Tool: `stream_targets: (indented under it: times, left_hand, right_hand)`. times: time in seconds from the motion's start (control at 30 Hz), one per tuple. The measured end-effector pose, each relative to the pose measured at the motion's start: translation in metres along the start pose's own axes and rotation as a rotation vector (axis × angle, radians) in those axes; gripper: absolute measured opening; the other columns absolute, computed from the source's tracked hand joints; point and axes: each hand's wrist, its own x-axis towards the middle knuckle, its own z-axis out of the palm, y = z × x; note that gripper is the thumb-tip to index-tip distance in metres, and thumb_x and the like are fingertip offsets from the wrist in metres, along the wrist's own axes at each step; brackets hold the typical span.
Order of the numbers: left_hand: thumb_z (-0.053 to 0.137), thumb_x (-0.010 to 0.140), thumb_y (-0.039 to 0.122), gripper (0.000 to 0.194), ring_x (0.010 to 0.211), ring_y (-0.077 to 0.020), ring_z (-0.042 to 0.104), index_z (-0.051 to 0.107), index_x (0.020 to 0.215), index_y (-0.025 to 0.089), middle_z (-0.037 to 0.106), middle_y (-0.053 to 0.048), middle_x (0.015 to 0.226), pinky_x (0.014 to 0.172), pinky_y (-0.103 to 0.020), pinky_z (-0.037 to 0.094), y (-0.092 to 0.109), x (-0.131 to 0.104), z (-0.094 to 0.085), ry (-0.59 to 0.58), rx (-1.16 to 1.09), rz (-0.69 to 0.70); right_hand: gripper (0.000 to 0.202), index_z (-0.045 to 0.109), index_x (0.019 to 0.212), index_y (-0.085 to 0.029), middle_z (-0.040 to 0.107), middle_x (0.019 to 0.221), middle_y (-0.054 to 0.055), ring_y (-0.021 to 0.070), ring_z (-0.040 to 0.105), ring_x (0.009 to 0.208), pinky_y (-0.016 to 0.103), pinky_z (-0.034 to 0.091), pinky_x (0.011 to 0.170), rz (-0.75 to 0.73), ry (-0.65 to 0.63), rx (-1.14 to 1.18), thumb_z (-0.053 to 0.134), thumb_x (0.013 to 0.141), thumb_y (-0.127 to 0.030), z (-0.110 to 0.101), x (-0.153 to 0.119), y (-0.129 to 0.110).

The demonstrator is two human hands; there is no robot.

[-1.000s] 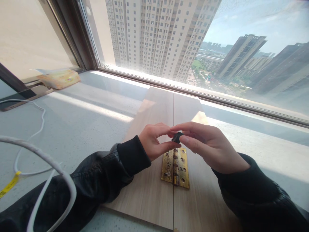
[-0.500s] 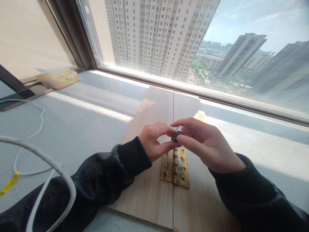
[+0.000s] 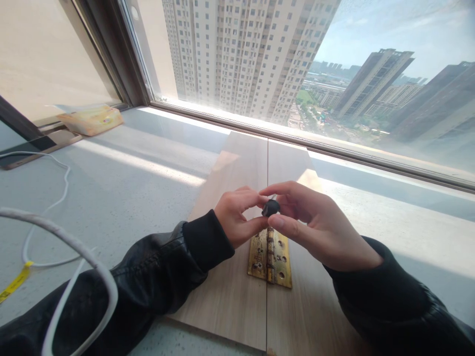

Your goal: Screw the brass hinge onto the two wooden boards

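My left hand (image 3: pixel 239 212) has thumb and fingers closed on the left side of a small screwdriver with a black handle (image 3: pixel 271 208). My right hand (image 3: pixel 315 217) curves round the handle's right side, its thumb and fingertips against it. The handle's end faces me, and only a sliver of its pale shaft shows behind. Below the hands a worn brass hinge (image 3: pixel 269 262) lies flat across the seam of two boards. Cross-head screws sit in its left leaf; round holes show in the right one. My fingers hide the hinge's far end.
Two pale wood boards (image 3: pixel 218 291) lie side by side on a speckled white sill (image 3: pixel 148 198). At left are a white cable (image 3: pixel 107 291) with a yellow tag (image 3: pixel 15 284), a phone (image 3: pixel 40 148) and a tissue pack (image 3: pixel 91 120). A window frame (image 3: pixel 230 126) bounds the far side.
The black handle has turned slightly between my fingers, so its rounded end shows more. My right thumb has shifted a little left. The hinge and boards stay in place.
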Motion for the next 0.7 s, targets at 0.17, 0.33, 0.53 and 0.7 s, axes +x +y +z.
stream_targets:
  times: [0.17,0.33,0.53,0.7]
  left_hand:
    - [0.067,0.079,0.030,0.020,0.079,-0.0164,0.062,0.070,0.091,0.014,0.071,-0.007,0.084,0.075,-0.030,0.050,0.001,0.000,0.000,-0.092,-0.101,-0.057]
    - [0.076,0.068,0.033,0.023,0.070,-0.0148,0.061,0.068,0.080,0.015,0.071,-0.004,0.076,0.069,-0.029,0.049,0.007,0.002,-0.001,0.038,0.055,-0.079]
    - [0.069,0.079,0.029,0.017,0.070,-0.0145,0.060,0.069,0.081,0.012,0.070,-0.006,0.074,0.068,-0.029,0.048,0.001,0.003,-0.004,-0.004,0.059,0.047]
    - [0.074,0.074,0.029,0.021,0.077,-0.0161,0.063,0.070,0.090,0.016,0.073,-0.006,0.084,0.075,-0.031,0.050,0.001,0.002,-0.001,-0.019,0.013,0.053]
  right_hand:
    - [0.023,0.062,0.093,-0.020,0.052,0.063,-0.002,0.0123,0.046,0.056,0.027,0.036,0.051,0.059,0.004,-0.015,0.060,0.085,-0.041,-0.005,0.000,0.002]
    - [0.028,0.054,0.075,-0.020,0.031,0.051,-0.009,0.0073,0.026,0.047,0.024,0.021,0.043,0.076,0.110,-0.070,0.069,0.077,-0.044,0.000,0.000,0.003]
    - [0.020,0.063,0.094,-0.020,0.058,0.070,0.000,0.0148,0.057,0.071,0.027,0.045,0.061,0.052,-0.013,0.128,0.059,0.086,-0.039,-0.004,0.001,0.003]
    - [0.021,0.063,0.093,-0.020,0.065,0.078,0.004,0.0158,0.059,0.070,0.028,0.045,0.059,0.079,-0.018,0.135,0.064,0.083,-0.038,-0.008,0.000,0.008]
